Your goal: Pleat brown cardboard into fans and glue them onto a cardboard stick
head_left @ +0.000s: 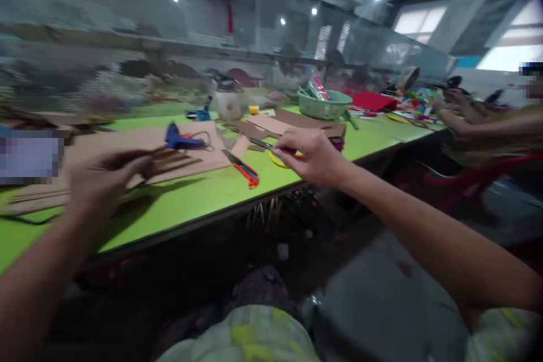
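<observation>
My left hand [108, 175] grips a few thin brown cardboard strips [176, 162], blurred, that jut past my fingers above the large cardboard sheet [106, 144] on the green table [199, 189], with the blue glue gun [180, 138] lying on that sheet just beyond them. My right hand [316, 154] pinches the scissors [279, 160] between thumb and fingers near the yellow handle, blades pointing left and away from me toward the cardboard scraps [241, 146], though I cannot tell whether they touch the table, and between my two hands the orange knife [243, 169] lies on the table, while the green basket [313, 107] stands beyond my right hand
</observation>
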{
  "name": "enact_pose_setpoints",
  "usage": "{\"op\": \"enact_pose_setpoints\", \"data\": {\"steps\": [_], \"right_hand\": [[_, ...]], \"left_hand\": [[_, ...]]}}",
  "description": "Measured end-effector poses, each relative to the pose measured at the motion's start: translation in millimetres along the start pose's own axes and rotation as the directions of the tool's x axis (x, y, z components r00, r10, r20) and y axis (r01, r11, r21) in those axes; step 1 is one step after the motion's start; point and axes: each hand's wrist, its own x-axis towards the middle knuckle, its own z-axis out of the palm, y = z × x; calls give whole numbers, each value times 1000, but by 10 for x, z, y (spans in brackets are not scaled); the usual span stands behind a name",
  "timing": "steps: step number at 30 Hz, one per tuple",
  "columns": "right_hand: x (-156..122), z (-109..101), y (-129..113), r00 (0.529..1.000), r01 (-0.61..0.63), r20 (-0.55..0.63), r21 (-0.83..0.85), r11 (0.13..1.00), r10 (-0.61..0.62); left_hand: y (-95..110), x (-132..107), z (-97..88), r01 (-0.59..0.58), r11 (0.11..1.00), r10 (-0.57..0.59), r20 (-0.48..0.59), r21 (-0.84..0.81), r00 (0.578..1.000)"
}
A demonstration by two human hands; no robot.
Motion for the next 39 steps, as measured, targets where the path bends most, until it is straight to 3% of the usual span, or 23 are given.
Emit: {"op": "enact_pose_setpoints", "data": {"steps": [3,4,7,9,12,16,21,23,29,39], "right_hand": [[375,554,-114,1000,30,3,74,997,-30],[508,748,-147,999,39,15,98,994,-41],[865,1278,-222,999,21,33,213,977,-28],[1026,1549,-262,999,-8,47,359,933,-9],[1127,1797,-321,992,-124,93,583,803,86],[1088,1917,-381,980,-176,71,738,652,185],[958,1993,-427,978,-206,150,818,538,147],[906,2014,-450,984,-178,134,816,549,119],[833,2000,-464,987,-132,27,702,699,159],[814,2022,-440,969,-210,62,712,670,239]], "left_hand": [[-94,0,-53,-50,956,77,84,-289,993],[-112,1,-48,-47,945,95,134,-325,986],[-144,5,-28,-44,920,112,154,-390,982],[-160,5,-27,-49,902,145,194,-429,970],[-183,2,-34,-40,870,164,211,-492,964],[-211,-16,-51,-14,827,191,258,-563,947],[-250,-97,-98,67,834,159,353,-548,922],[-258,-126,-113,93,854,122,369,-512,921],[-244,-135,-107,93,905,86,392,-415,916],[-207,-122,-155,-68,936,187,326,-344,927]]}}
